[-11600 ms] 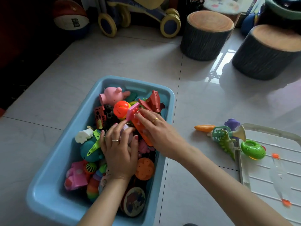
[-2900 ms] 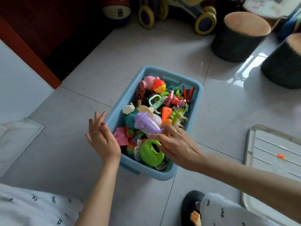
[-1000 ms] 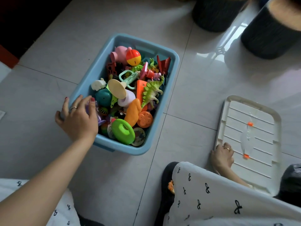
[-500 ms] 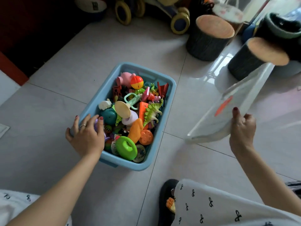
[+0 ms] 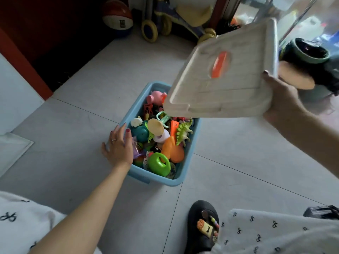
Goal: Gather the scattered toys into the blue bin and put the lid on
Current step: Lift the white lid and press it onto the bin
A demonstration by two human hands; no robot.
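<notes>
Half a second back I had the lid (image 5: 225, 77) tilted low off to the right of the blue bin (image 5: 189, 158); now I see it raised and swung over the bin's far right corner, its ribbed underside and orange handle (image 5: 219, 65) turned toward my camera, somewhat blurred. It is in the air, tilted, and touches no part of the bin that I can see. My right hand (image 5: 280, 99) grips it at its near right corner, thumb on the ribbed face, the other fingers hidden behind the plastic.

My left hand (image 5: 119, 145) has stayed at the bin's left long wall. Its fingers are straight and spread, laid against the rim, not curled round anything; a ring shows on one finger.

The bin sits on the grey tile floor (image 5: 73, 162), full of toys. I can make out a green ring-shaped toy (image 5: 158, 164) at the near end, an orange carrot shape (image 5: 172, 151) beside it, a green dinosaur (image 5: 183, 132) against the right wall, a cream funnel shape (image 5: 156, 126) in the middle and a pink pig (image 5: 157, 97) at the far end, partly under the lid's edge.

Beyond the bin stand a basketball (image 5: 117, 19) and a wheeled ride-on toy (image 5: 165, 22). A stump-shaped stool (image 5: 300, 77) shows past the lid at right. My black shoe (image 5: 203, 224) is at the bottom.
</notes>
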